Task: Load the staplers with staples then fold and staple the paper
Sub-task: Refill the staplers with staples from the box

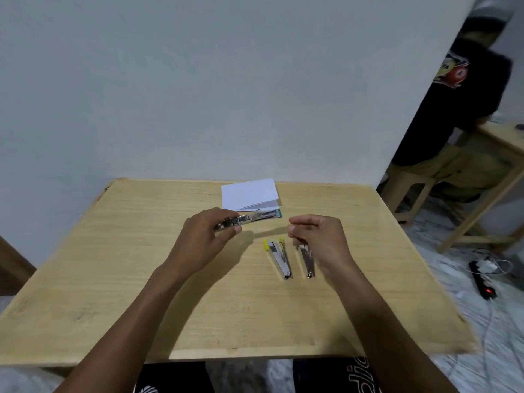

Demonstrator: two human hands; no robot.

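Left hand [209,236] grips a metal stapler [249,218], hinged open, above the table [170,293], near the folded paper [249,194]. Right hand [317,236]: fingertips pinched together; whether they hold staples, cannot tell. Yellow-tipped stapler [279,258] and plain stapler [306,259] lie below. Step: loading. Next move probably calls for seating a strip squarely in the channel.

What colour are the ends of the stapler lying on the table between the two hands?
Yellow tips, clearest in the head view.
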